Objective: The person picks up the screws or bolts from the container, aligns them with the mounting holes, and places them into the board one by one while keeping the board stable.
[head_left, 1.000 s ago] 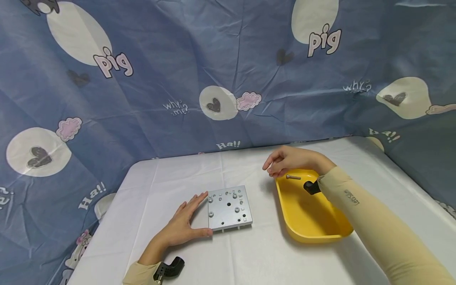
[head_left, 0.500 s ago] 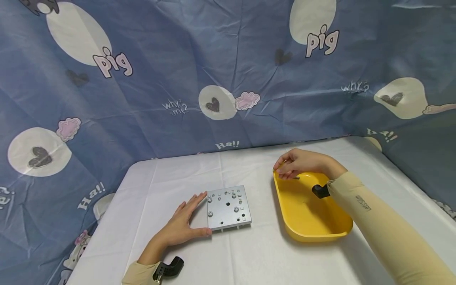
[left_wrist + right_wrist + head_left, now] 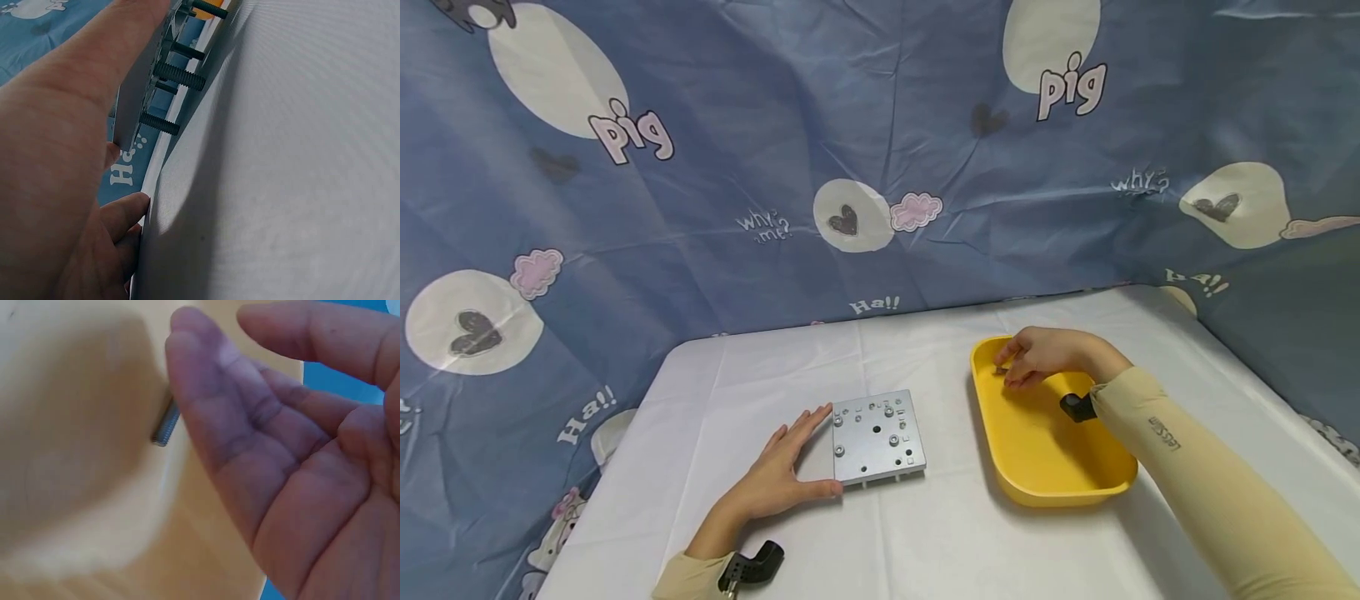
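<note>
A silver metal plate [image 3: 878, 437] with several holes and socket-head bolts lies on the table; bolt shanks [image 3: 180, 76] stick out from its underside in the left wrist view. My left hand [image 3: 778, 473] is spread at the plate's left side, forefinger tip and thumb tip at its edge. My right hand [image 3: 1051, 350] reaches into the far end of a yellow tray [image 3: 1052, 500], its thumb and fingers apart. Close to those fingers lies a single bolt [image 3: 1002, 370], partly covered by them. Its threaded end [image 3: 164, 431] shows behind the fingers in the right wrist view.
White cloth [image 3: 760, 367] covers the table. A blue printed curtain [image 3: 715, 250] hangs behind it and along the sides. Each wrist wears a black camera mount, such as the left one [image 3: 752, 567].
My right hand has moved from above the tray's far left corner down into the tray, over the bolt. The left hand and plate have stayed put.
</note>
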